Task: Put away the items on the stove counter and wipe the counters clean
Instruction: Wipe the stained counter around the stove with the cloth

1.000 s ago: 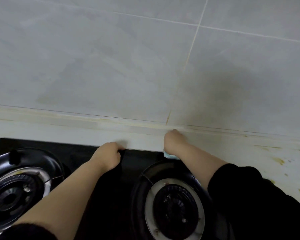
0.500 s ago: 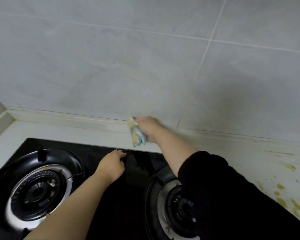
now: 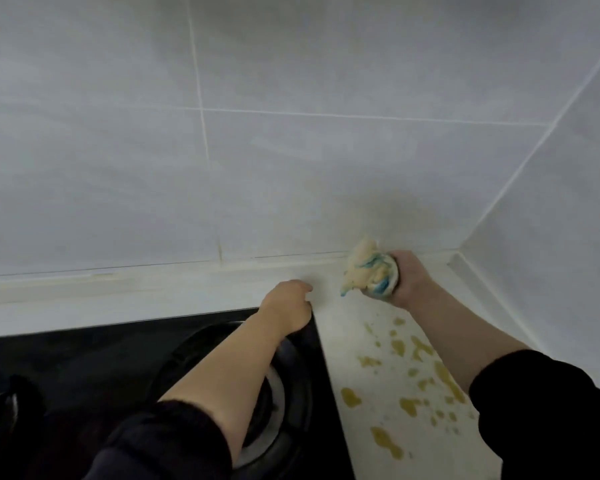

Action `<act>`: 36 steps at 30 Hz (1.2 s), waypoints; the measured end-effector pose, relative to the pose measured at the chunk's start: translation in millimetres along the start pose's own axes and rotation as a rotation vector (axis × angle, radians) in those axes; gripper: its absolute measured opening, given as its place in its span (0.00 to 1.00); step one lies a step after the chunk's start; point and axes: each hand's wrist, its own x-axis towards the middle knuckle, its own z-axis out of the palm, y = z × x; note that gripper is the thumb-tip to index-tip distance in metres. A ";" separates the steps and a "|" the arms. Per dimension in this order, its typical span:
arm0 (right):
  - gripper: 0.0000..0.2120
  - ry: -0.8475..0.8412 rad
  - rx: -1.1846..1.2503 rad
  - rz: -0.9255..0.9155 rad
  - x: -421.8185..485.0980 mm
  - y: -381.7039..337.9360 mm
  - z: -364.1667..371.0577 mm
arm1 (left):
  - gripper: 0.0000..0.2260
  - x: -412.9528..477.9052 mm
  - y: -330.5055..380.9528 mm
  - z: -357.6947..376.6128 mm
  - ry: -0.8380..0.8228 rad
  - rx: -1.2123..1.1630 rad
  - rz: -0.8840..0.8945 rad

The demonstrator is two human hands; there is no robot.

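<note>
My right hand (image 3: 409, 277) grips a bunched cream cloth with blue marks (image 3: 369, 271), held at the back of the white counter (image 3: 354, 344) near the wall corner. Yellow-brown stains (image 3: 413, 368) spatter the counter in front of the cloth, to the right of the stove. My left hand (image 3: 286, 304) rests with curled fingers at the back right corner of the black gas stove (image 3: 118, 351), and I cannot see anything held in it. My left forearm crosses over the right burner (image 3: 284, 393).
Grey tiled walls (image 3: 291, 168) meet in a corner (image 3: 461, 251) at the right, close behind the cloth. A pale ledge (image 3: 118, 282) runs along the wall foot behind the stove. Part of the left burner (image 3: 0, 400) shows at the left edge.
My right hand has carried the cloth rightward along the back ledge, from behind the stove to the corner side. My left hand has shifted right to the stove's back right corner. The view panned right.
</note>
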 end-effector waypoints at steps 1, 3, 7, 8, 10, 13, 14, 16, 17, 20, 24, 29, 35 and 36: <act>0.09 0.043 0.030 0.005 3.3 -8.6 -24.0 | 0.23 8.0 18.0 13.5 -0.016 0.022 0.015; 0.12 0.104 0.059 -0.012 7.8 -23.3 -71.9 | 0.25 26.7 56.1 46.6 -0.045 0.098 0.011; 0.19 0.222 -0.248 -0.180 30.2 -38.7 -141.7 | 0.25 64.2 98.2 101.6 -0.066 0.304 -0.097; 0.18 0.305 -0.431 -0.245 36.6 -40.2 -154.7 | 0.25 71.2 101.7 109.7 -0.058 0.335 -0.123; 0.15 0.439 -0.784 -0.402 53.6 -46.2 -180.2 | 0.26 87.0 104.3 122.3 -0.042 0.390 -0.169; 0.16 0.489 -1.146 -0.542 88.1 -55.6 -203.1 | 0.25 101.4 88.6 123.2 -0.019 0.530 -0.175; 0.16 0.486 -1.248 -0.559 101.8 -56.3 -208.9 | 0.25 103.1 80.9 122.9 -0.012 0.570 -0.169; 0.18 0.493 -1.445 -0.585 123.3 -53.0 -214.0 | 0.23 100.7 62.3 118.5 0.002 0.606 -0.154; 0.18 0.507 -1.529 -0.588 135.4 -50.6 -218.6 | 0.24 101.5 55.9 119.0 -0.010 0.604 -0.154; 0.17 0.570 -1.650 -0.543 161.5 -37.7 -223.1 | 0.26 103.6 42.9 121.4 -0.065 0.595 -0.153; 0.20 0.632 -1.690 -0.474 180.8 -18.8 -202.8 | 0.26 106.3 32.8 128.4 -0.037 0.648 -0.115; 0.21 0.646 -1.709 -0.465 180.8 27.9 -131.4 | 0.25 105.9 19.5 130.6 0.003 0.641 -0.052; 0.22 0.234 -1.812 -0.810 168.4 41.4 -122.4 | 0.30 101.9 11.3 134.1 0.068 0.612 0.021; 0.22 0.137 -1.839 -0.856 167.4 30.3 -139.8 | 0.31 101.5 11.2 135.0 0.072 0.607 0.021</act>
